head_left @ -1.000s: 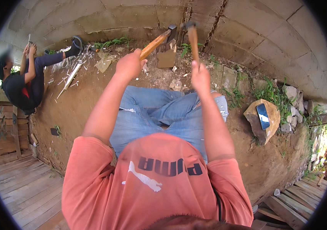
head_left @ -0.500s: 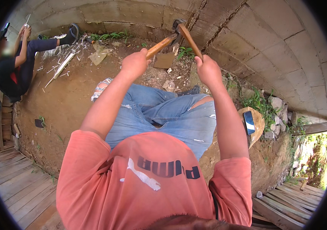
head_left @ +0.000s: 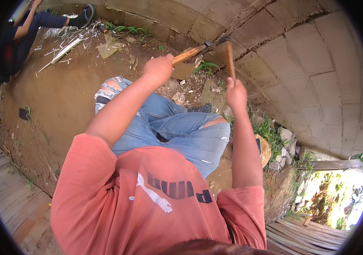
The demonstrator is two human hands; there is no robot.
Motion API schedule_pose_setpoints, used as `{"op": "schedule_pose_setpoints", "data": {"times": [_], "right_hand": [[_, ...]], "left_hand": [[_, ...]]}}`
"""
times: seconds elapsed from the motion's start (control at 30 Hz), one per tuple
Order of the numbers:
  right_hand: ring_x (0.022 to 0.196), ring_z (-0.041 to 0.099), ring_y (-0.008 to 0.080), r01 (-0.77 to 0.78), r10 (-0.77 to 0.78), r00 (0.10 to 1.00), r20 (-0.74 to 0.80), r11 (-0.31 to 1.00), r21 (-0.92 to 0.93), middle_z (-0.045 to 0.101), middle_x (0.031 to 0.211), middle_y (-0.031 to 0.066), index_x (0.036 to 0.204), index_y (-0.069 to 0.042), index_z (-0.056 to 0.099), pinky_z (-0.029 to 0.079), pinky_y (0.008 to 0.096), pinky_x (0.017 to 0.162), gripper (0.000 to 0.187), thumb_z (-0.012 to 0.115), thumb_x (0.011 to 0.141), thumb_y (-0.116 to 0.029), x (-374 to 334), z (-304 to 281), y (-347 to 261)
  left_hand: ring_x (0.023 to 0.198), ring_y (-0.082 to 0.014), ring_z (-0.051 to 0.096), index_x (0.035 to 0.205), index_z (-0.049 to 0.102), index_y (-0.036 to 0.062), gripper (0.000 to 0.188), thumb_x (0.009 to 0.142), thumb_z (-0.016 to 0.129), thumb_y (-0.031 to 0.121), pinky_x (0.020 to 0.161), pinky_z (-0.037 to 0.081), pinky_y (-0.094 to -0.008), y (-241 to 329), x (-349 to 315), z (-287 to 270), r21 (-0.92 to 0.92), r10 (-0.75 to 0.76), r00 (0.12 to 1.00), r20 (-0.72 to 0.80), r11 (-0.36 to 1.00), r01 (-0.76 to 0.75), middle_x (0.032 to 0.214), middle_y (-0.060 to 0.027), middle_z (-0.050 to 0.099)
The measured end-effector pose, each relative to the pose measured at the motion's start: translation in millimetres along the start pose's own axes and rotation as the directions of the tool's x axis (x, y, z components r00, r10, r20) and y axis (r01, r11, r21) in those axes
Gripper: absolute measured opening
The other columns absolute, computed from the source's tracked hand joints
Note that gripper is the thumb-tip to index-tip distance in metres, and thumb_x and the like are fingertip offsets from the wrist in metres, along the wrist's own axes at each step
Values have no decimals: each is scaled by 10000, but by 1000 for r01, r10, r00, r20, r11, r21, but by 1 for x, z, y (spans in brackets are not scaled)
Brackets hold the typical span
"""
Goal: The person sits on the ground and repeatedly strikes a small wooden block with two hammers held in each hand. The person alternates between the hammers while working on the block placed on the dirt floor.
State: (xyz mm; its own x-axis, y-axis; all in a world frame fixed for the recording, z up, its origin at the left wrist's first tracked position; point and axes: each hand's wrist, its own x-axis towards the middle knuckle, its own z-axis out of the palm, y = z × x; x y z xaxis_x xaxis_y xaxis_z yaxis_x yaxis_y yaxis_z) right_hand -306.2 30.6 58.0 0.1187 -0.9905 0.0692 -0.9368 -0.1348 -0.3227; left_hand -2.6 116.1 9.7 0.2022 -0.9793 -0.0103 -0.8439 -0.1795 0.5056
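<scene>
My left hand (head_left: 159,69) is closed around the wooden handle of a tool (head_left: 188,55) with a dark metal end. That end points up and right, toward the block wall; its exact kind does not show. In my right hand (head_left: 236,94) is a hammer (head_left: 230,61), gripped low on its wooden handle and standing nearly upright. Its dark head, smeared by motion, is just right of the left tool's metal end. They look close together, but I cannot tell whether they touch. Both tools are held out beyond my bent, jeans-covered legs (head_left: 164,123).
A block wall (head_left: 292,63) curves across the far side and right. At the far left sits another person (head_left: 17,46) in dark clothes, near pale wood strips (head_left: 64,53). A phone (head_left: 258,145) lies on a stone (head_left: 265,151) beyond my right forearm. Boards (head_left: 11,191) border the lower left.
The hammer has swung right and become more upright, its head moving away from above the left tool. My left hand has shifted slightly right. The whole view has also shifted.
</scene>
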Motion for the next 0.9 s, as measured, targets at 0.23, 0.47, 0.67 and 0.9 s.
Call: {"op": "schedule_pose_setpoints", "data": {"times": [0.23, 0.47, 0.67, 0.9], "right_hand": [[601, 540, 111, 309, -69, 928, -367, 693, 651, 534, 737, 6, 984, -42, 519, 520, 282, 571, 352, 419, 1165, -327, 22, -134, -67], [751, 671, 187, 166, -188, 972, -142, 974, -151, 619, 777, 103, 1044, -26, 609, 564, 349, 647, 407, 464, 1140, -394, 7, 6, 5], [623, 631, 153, -23, 40, 999, -37, 924, 381, 622, 752, 69, 979, -18, 617, 527, 347, 561, 378, 528, 1124, -355, 7, -76, -68], [582, 586, 189, 355, -45, 907, -419, 616, 703, 599, 751, 96, 1052, -26, 540, 487, 350, 535, 347, 477, 1143, -354, 8, -67, -58]], "left_hand": [[972, -411, 736, 1147, 602, 43, 269, 989, 686, 244, 822, 567, -548, -8, -7, 8, -1, -8, 1000, -3, 1000, 8, 999, -199, 753], [974, -409, 738, 1150, 601, 38, 267, 990, 683, 236, 818, 567, -542, 3, -4, 6, -31, -43, 999, 33, 999, 44, 1006, -196, 755], [979, -410, 736, 1159, 601, 34, 268, 992, 678, 229, 822, 567, -542, -7, -5, 14, -59, -52, 999, 9, 997, 53, 1014, -197, 755], [1001, -409, 734, 1167, 602, 34, 278, 993, 678, 235, 834, 565, -543, -1, -5, 11, -52, -53, 997, 54, 997, 56, 1035, -198, 755]]}}
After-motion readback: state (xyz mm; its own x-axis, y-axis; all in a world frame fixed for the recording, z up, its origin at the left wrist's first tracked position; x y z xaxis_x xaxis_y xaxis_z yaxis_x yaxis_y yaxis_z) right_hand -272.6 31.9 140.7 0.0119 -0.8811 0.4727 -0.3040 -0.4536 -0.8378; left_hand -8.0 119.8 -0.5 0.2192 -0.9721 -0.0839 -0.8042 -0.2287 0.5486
